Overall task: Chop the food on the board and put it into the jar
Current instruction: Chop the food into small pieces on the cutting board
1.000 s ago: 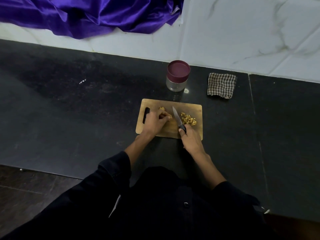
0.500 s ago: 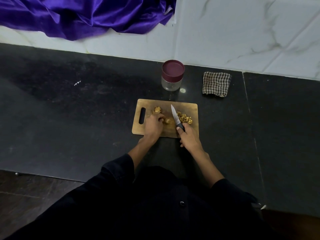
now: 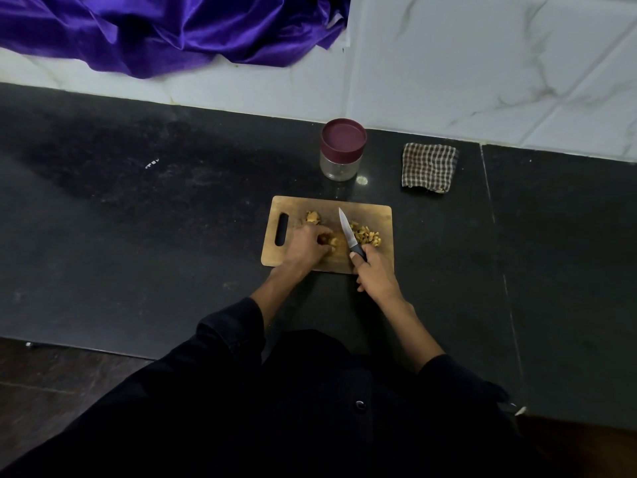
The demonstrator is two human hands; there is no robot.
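A wooden cutting board lies on the black counter. My left hand pinches a small piece of tan food on the board's middle. Another uncut piece sits just behind that hand. My right hand grips the black handle of a small knife, its blade pointing away between the held piece and a pile of chopped bits on the right. A glass jar with a maroon lid on stands behind the board.
A checked folded cloth lies to the right of the jar. Purple satin fabric hangs over the white marble wall at the back left. The counter's front edge runs just below my forearms.
My left hand has slid back toward me along the board, uncovering the piece behind it. The knife has stayed between the held piece and the chopped pile.
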